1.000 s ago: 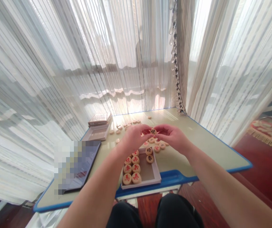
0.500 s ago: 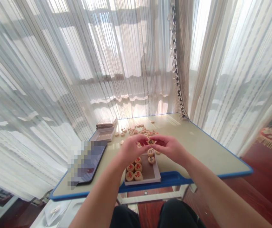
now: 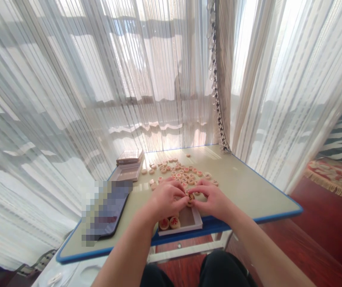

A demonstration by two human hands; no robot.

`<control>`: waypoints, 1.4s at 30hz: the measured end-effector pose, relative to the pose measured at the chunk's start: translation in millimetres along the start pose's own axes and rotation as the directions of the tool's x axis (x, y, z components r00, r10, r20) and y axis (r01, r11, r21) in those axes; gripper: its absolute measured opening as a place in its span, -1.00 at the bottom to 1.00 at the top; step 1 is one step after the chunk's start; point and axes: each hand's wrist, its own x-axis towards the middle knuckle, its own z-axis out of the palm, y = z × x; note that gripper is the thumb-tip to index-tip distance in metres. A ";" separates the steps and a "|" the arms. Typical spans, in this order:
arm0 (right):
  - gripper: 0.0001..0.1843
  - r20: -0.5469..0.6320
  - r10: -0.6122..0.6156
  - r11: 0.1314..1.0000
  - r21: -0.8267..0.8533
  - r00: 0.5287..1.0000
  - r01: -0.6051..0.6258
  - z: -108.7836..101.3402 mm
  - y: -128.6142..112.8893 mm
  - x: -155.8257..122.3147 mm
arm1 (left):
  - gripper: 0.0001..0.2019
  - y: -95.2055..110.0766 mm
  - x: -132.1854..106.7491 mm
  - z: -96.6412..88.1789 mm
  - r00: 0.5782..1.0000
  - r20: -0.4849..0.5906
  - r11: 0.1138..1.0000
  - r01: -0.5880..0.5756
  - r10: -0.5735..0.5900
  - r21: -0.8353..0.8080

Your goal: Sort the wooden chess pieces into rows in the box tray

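A round wooden Chinese chess piece (image 3: pixel 191 199) with a dark character is pinched between the fingertips of both my hands, over the right side of a shallow white box (image 3: pixel 196 218). My left hand (image 3: pixel 168 199) reaches across the box and covers much of its left half. From the right, my right hand (image 3: pixel 211 199) meets it, thumb and forefinger at the piece. Red-lettered pieces (image 3: pixel 174 222) lie in the near left corner of the box. Whether the held piece rests on the box floor I cannot tell.
Many loose chess pieces (image 3: pixel 185 170) are scattered beyond my hands on the blue-edged table (image 3: pixel 248 187). At left lie a dark tablet (image 3: pixel 114 217), another shallow box (image 3: pixel 129 172) and a stacked box lid or case (image 3: pixel 129 156). Sheer curtains (image 3: pixel 165 119) hang behind.
Both hands have come down and nearer with the chess piece, into the right side of the box. The view has shifted slightly, and more loose pieces show beyond my hands.
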 end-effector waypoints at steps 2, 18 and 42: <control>-0.76 0.003 -0.030 1.000 -0.007 1.000 0.030 1.0 0.8 -0.2 | -0.79 0.3 -1.4 2.1 0.999 0.032 0.999 -0.013 0.012 0.043; -0.80 0.008 -0.086 0.995 -0.049 0.996 0.086 0.3 -2.4 -3.3 | -0.78 -1.7 -1.9 5.0 0.999 0.039 0.997 0.005 -0.009 0.078; -0.88 0.030 -0.014 0.996 -0.085 0.999 0.017 -3.0 0.2 -1.0 | -0.81 1.4 1.8 6.1 0.991 0.085 0.989 0.098 -0.107 0.107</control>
